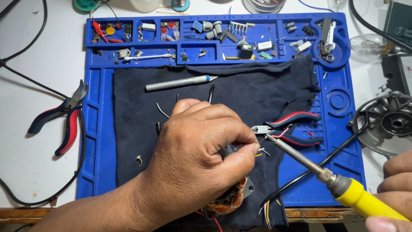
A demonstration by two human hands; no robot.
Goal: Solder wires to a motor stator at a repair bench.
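Note:
My left hand (201,150) is closed over a small motor coil with copper windings (227,202), pinching fine wires near its fingertips above a dark cloth (240,86). My right hand (392,189), at the lower right corner, grips the yellow handle of a soldering iron (343,187). The iron's metal tip reaches up-left and meets the wires at my left fingertips. Small cutters with red and black handles (287,126) lie on the cloth just beyond the tip.
A blue work mat (343,107) holds the cloth, and its top compartments carry several small electronic parts. A grey craft knife (180,82) lies on the cloth. Red-handled pliers (64,120) rest at left. A metal fan part (392,122) sits at right. Black cables cross the white table.

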